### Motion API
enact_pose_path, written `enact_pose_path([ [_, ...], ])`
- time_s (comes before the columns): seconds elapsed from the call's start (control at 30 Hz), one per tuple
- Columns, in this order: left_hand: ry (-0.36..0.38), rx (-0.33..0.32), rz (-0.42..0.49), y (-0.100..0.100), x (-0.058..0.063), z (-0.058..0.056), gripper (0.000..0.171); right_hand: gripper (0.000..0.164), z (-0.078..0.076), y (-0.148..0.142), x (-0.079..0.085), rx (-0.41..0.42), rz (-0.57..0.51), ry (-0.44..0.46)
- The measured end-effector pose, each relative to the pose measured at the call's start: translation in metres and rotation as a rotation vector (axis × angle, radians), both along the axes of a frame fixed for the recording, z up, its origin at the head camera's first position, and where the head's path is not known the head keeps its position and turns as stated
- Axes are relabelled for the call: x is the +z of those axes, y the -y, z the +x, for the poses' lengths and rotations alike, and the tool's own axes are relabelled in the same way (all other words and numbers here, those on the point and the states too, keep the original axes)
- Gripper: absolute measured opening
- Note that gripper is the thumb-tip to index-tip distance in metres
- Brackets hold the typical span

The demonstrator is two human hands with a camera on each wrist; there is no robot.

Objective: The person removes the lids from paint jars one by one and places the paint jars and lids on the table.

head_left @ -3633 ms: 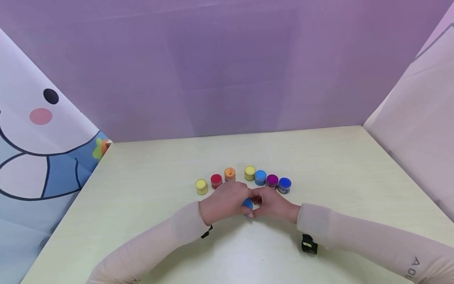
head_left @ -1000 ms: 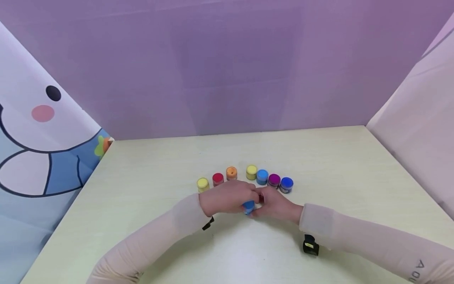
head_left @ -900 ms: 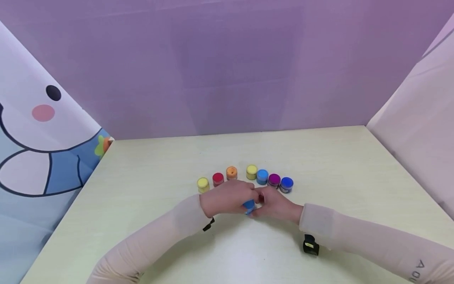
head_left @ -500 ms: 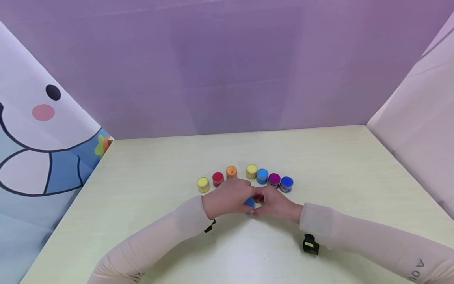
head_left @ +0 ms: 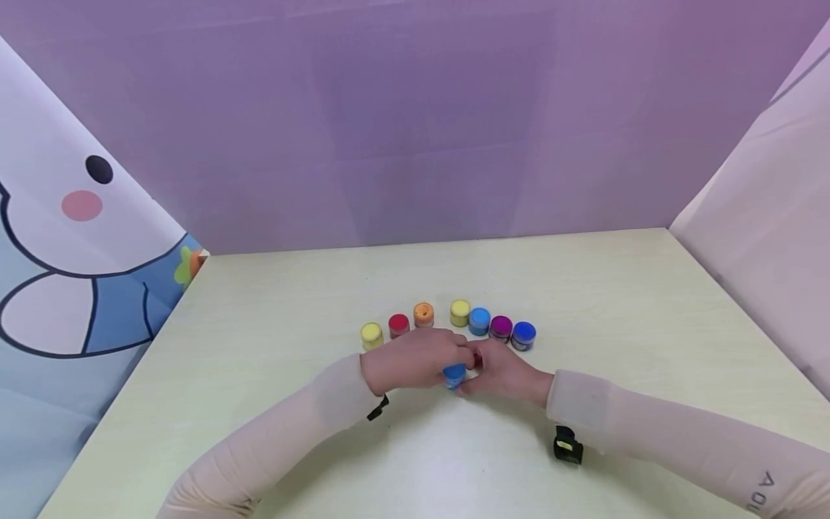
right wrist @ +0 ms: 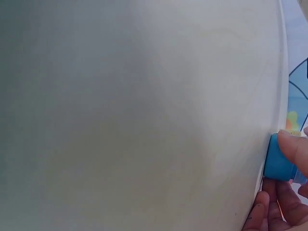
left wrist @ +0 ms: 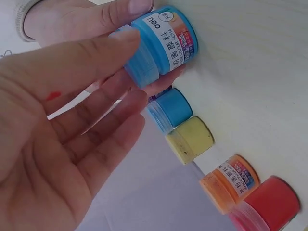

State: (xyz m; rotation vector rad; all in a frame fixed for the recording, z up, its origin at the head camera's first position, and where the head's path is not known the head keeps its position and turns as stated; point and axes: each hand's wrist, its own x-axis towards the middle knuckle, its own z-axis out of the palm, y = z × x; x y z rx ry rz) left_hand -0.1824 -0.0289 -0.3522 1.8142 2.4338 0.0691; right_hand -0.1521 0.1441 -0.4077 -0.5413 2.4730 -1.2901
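Observation:
A small light-blue paint jar (head_left: 454, 376) with a printed label is at the middle of the table, between both hands. In the left wrist view its translucent blue lid (left wrist: 143, 65) sits on the body. My left hand (head_left: 418, 358) pinches this lid, thumb across its near side and the other fingers bent beyond it. My right hand (head_left: 508, 371) holds the jar body from the right; its thumb (left wrist: 140, 6) shows at the jar's upper edge in the left wrist view. Only the jar and some fingers (right wrist: 284, 202) appear at the edge of the right wrist view.
Behind the hands stand a yellow jar (head_left: 372, 336), a red jar (head_left: 398, 326) and an orange jar (head_left: 424, 315). Farther right is a row with another yellow jar (head_left: 460, 313), a blue jar (head_left: 480, 321), a purple jar (head_left: 501, 329) and a dark-blue jar (head_left: 524, 336).
The left hand has turned back and forth at the lid: its thumb lay in front of the jar half a second ago and has swung back left. The right hand and jar stay nearly in place.

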Motion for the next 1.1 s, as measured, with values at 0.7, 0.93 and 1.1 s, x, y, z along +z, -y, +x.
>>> enact_pose_path([
  [0.7, 0.025, 0.221, -0.079, -0.0045, 0.0033, 0.0064, 0.022, 0.031, -0.0006, 0.0, -0.0036, 0.035, -0.045, -0.049],
  [0.93, 0.022, 0.258, -0.075, -0.0057, 0.0035, 0.0072, 0.03, 0.033, -0.0012, -0.0002, -0.0051, 0.046, -0.057, -0.062],
  [1.1, 0.014, 0.276, -0.075, -0.0067, 0.0034, 0.0075, 0.029, 0.031, -0.0012, -0.0002, -0.0045, 0.051, -0.048, -0.077],
])
